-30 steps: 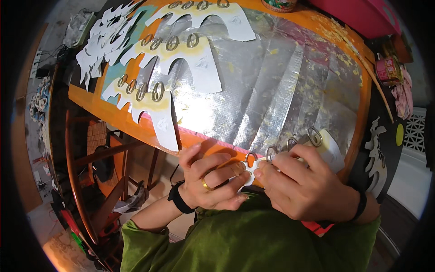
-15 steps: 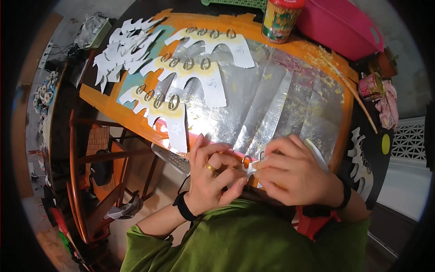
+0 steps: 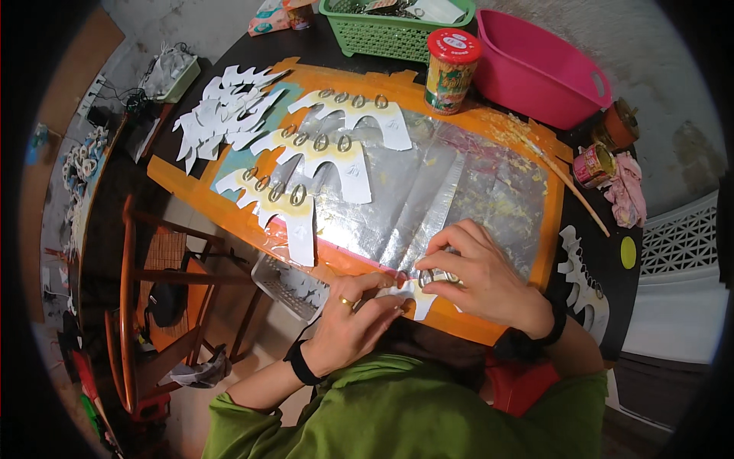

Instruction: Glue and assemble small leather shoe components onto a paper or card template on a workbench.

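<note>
From my end the printed matter stands at the far side: a jar with a colourful label and white lettering on its red lid, and a small pink tin with a printed label. I can also make out a small dark marking, too fine to read, on the nearest pair of ringed white cutouts.

Beyond the jar sit a green basket and, just beside it, a pink tub. A thin stick slants over the right edge of the mat, near a pink cloth. A pile of white pieces takes up the left end of the counter, and a wooden chair crowds its near left side.

The white piece is at the near edge, between both hands. I see the left grip pinching its left end — thumb against fingers — while the right grip pinches the metal rings on its upper edge, hiding much of the piece's right part.
</note>
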`<state>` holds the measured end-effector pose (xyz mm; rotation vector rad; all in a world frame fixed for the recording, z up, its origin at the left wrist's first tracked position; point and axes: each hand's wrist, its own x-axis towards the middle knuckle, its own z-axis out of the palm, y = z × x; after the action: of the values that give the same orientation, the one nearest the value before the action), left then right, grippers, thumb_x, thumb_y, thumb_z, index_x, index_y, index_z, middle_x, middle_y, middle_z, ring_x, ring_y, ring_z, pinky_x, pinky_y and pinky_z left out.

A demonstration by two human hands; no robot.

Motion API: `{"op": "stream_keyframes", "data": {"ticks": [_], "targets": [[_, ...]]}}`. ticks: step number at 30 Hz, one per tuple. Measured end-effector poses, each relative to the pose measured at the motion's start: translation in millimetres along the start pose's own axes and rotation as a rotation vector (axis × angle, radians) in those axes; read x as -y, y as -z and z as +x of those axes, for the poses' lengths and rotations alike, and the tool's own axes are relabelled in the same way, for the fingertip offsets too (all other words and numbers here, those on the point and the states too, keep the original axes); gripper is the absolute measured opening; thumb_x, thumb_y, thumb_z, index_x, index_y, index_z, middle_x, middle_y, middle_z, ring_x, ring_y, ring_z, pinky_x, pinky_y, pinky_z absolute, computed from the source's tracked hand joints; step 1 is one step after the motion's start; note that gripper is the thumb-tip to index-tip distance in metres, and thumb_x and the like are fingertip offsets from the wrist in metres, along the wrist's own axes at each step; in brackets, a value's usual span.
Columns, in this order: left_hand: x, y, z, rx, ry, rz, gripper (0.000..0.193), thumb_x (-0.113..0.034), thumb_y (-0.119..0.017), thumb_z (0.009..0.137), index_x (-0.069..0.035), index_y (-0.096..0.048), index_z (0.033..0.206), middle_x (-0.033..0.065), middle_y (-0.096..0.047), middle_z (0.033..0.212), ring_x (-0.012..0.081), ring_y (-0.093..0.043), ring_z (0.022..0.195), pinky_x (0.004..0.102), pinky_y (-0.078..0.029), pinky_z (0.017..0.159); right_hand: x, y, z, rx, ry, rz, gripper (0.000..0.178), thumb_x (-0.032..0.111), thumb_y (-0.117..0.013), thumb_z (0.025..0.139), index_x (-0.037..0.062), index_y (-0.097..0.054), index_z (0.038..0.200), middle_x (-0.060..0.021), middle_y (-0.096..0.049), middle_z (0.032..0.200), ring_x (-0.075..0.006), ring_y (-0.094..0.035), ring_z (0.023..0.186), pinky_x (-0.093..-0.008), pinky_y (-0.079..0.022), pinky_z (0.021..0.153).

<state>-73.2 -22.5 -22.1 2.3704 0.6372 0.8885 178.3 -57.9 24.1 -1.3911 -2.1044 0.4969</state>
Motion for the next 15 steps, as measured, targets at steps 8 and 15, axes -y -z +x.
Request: {"op": "stream_keyframes", "data": {"ticks": [8,15], "targets": [[-3,10,21,-0.004,0.225,-0.576,0.028,-0.002,-0.075,0.089,-0.006,-0.064,0.115,0.0130,-0.058,0.122,0.0231,-0.061,0.114,0.0369,-0.049,0.098,-9,6,3,0.025,-0.082,0.378,0.018,0.009,-0.079,0.083,0.0067,-0.066,0.095,-0.0031,-0.067,0.086,-0.0206,-0.064,0.090,-0.0362,-0.048,0.085],[-10,6,49,0.029,0.562,-1.752,0.077,-0.012,-0.082,0.084,-0.010,-0.038,0.147,0.0053,-0.044,0.141,0.0150,-0.052,0.120,0.0374,-0.048,0.105,-5,15,4,-0.090,-0.279,0.936,0.015,0.005,-0.077,0.088,0.0044,-0.062,0.091,-0.0007,-0.069,0.088,-0.0063,-0.064,0.083,-0.0250,-0.050,0.071]]}}
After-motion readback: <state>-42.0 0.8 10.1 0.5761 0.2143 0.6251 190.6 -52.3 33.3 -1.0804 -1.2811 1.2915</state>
